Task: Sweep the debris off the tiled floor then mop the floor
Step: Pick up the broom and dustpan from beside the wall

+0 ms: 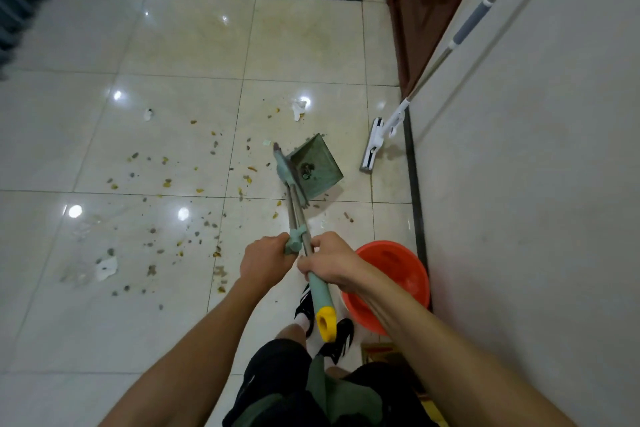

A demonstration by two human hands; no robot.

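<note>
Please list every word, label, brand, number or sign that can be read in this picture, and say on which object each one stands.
None: no text can be read anywhere in this picture.
The broom, the dustpan, the mop and the red bucket show no label or brand.
The paper scraps on the tiled floor show only dark spots, too blurred to read as text.

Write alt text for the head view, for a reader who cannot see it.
Seen from above, a person's left hand and right hand grip two long handles, a green broom beside a green dustpan, amid debris scattered on glossy tiled floor. A white mop leans on the right wall; an orange bucket sits near their feet.
</note>
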